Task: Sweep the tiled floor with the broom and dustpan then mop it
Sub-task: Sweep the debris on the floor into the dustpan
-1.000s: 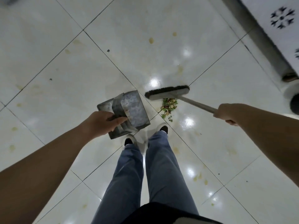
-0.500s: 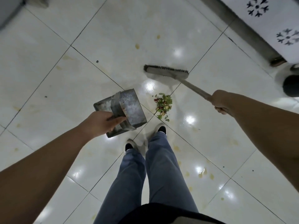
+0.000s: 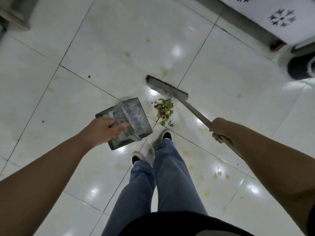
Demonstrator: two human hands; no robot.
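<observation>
My left hand (image 3: 105, 131) grips a grey metal dustpan (image 3: 134, 115) held above the white tiled floor (image 3: 105, 48), just left of my feet. My right hand (image 3: 219, 129) grips the handle of a broom (image 3: 167, 88). Its dark-bristled head rests on the floor just beyond a small pile of green, red and yellow scraps (image 3: 164, 110). The pile lies between the broom head and my right shoe, to the right of the dustpan.
Yellowish stains dot the tiles around my feet and further out. A grey skirting and a white patterned panel (image 3: 272, 16) run along the top right, with a dark round object (image 3: 301, 67) beside them. A grey object (image 3: 12, 16) sits at the top left.
The broom head lifted off the pile, swung out beyond it, and has come back close behind the scraps. The dustpan stays gripped in the left hand beside the pile.
</observation>
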